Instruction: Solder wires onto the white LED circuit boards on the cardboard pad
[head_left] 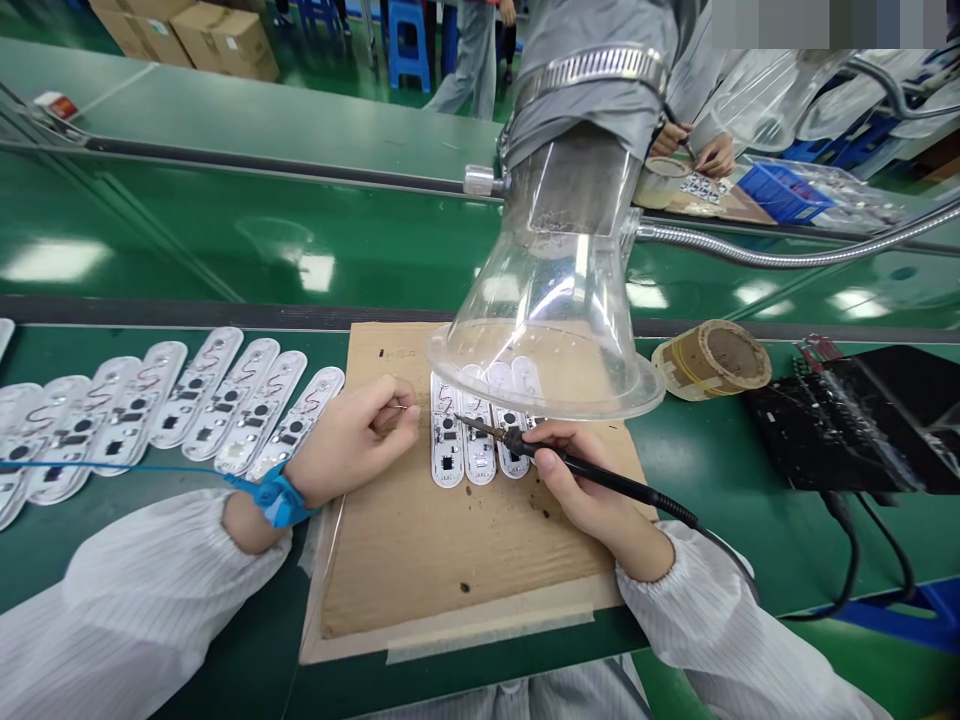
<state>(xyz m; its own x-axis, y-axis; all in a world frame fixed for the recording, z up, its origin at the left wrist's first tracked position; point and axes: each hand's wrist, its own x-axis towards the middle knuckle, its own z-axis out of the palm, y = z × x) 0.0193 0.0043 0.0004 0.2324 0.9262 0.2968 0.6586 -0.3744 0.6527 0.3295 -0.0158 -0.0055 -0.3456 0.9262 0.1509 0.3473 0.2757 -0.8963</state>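
Observation:
My right hand (581, 475) is closed round the grip of a soldering iron (600, 478). Its tip points left, over the white oblong circuit boards (448, 455) that lie side by side on a cardboard sheet (420, 560). My left hand (360, 435) is closed just left of these boards, fingers curled, with a thin wire (400, 407) showing at the fingertips; it looks like solder wire. A blue wrist strap (281, 497) sits on my left wrist. The far ends of some boards show through a clear fume hood (555, 330).
More white boards (214, 385) lie in a row on the green table at the left. A round brown container (712, 360) and a black box-like object with wires (862, 415) stand at the right. Across the bench, a co-worker's hands (701, 150) work near a blue bin (787, 190).

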